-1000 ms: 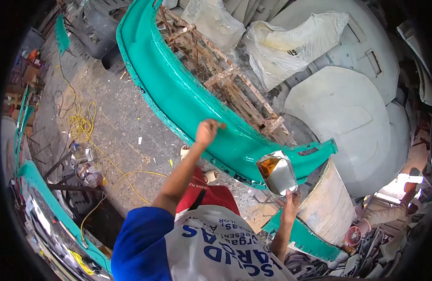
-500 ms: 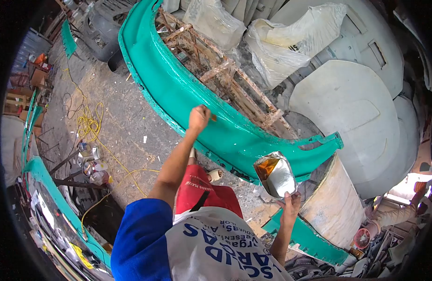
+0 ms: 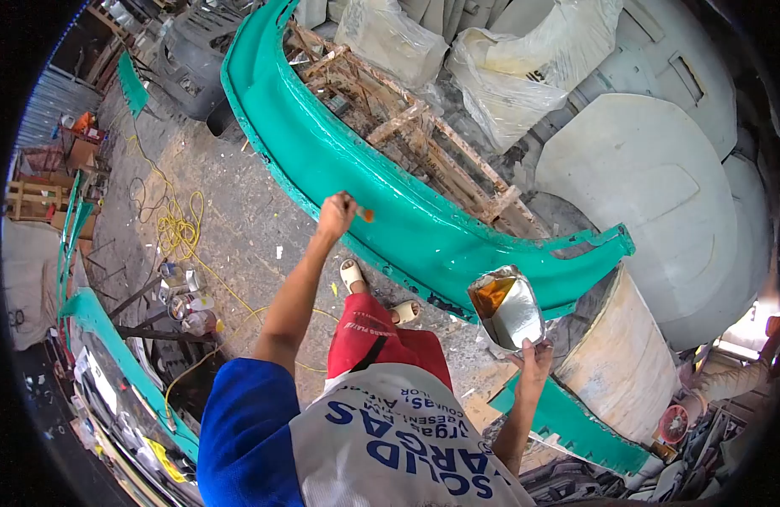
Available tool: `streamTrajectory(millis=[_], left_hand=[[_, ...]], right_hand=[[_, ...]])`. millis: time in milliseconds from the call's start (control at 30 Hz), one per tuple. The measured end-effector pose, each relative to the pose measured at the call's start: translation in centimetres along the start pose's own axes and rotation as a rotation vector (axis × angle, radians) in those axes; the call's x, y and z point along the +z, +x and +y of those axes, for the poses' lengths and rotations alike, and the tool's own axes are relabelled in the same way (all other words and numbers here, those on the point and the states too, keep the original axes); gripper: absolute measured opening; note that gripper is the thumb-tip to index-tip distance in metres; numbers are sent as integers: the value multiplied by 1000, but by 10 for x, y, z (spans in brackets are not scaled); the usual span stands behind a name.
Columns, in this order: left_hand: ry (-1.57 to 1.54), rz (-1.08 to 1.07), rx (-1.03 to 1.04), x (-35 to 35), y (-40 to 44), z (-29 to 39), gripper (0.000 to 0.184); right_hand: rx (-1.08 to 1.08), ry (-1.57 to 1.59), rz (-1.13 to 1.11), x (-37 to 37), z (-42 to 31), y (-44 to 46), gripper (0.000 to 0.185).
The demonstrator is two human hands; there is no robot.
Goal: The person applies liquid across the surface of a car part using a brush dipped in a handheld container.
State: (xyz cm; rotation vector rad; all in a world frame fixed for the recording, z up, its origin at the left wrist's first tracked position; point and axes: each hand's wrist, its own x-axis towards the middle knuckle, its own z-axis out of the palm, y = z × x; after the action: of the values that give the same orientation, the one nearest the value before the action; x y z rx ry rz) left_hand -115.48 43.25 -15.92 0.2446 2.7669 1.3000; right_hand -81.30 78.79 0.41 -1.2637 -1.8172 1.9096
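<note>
A long curved green panel (image 3: 390,211), glossy and wet-looking along its length, runs from upper left to lower right. My left hand (image 3: 337,215) is closed over its near edge, gripping a small brush (image 3: 367,216) whose amber-stained tip points right; the handle is hidden in my fist. Whether the tip touches the panel I cannot tell. In my right hand (image 3: 535,363) is a foil-lined container (image 3: 517,317), tilted, with amber liquid (image 3: 493,297) pooled at its far left side. My thumb lies over its near rim.
A rusty, paint-spattered frame (image 3: 415,127) stands behind the panel, with plastic-wrapped parts (image 3: 525,76) and large pale panels (image 3: 635,177) beyond. Yellow cord (image 3: 180,232) lies coiled on the floor. Bottles and cans (image 3: 187,304) stand at left; another green piece (image 3: 589,427) is at lower right.
My left hand with the brush has shifted left along the panel, toward its near edge. The view has moved slightly, and my sandalled feet show more. The foil-lined container stays in my right hand.
</note>
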Motion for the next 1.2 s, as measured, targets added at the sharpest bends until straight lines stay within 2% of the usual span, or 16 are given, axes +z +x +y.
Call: streamTrajectory(millis=[100,167,233,300,367,433,500,567,633,700,767,867,900,967,1100,1200], left_hand=[[227,118,141,-26,-16,18,8],[567,69,303,-10,-41,1,6],[493,-84,437,23,-70,-12,9],[274,-122,415,19,-87,45,12],[42,21,309,8,-93,69,11],[-358,-118,-206,-19,-86,101,11],[-323,-195,-160,-44,-80,126,13],[-380,-276,252,-49,-77,146,13],[-378,-400,243,-45,-75,153,12],[-91,-526,499,-28,-67,137,12],[-124,-529,643,-25,-58,114,13],[-396,-578,208,-42,-35,75,17],[-396,-614,217,-53,-22,64,17],[-485,-739,-80,-72,12,46,17],[-603,-871,-134,-71,65,-13,18],[-482,-898,-105,-66,78,-39,15]], right_hand=[[-9,-61,-36,9,3,0,51],[-6,-58,-42,16,10,4,51],[8,-122,-90,26,15,13,50],[14,-72,-90,43,14,14,55],[-12,-213,-170,54,27,23,60],[-239,-457,-161,70,35,27,68],[-234,-371,-140,96,30,19,71],[-239,-283,-136,119,26,8,74],[-185,-285,-160,140,22,-3,72],[-196,-314,-104,160,23,-15,72],[-217,-190,-76,180,36,-23,70],[-148,-208,-2,202,35,-41,71],[-94,-172,27,213,28,-50,74],[-101,41,31,236,31,-61,66],[-42,-86,262,270,54,-92,55],[28,-249,474,289,105,-109,57]])
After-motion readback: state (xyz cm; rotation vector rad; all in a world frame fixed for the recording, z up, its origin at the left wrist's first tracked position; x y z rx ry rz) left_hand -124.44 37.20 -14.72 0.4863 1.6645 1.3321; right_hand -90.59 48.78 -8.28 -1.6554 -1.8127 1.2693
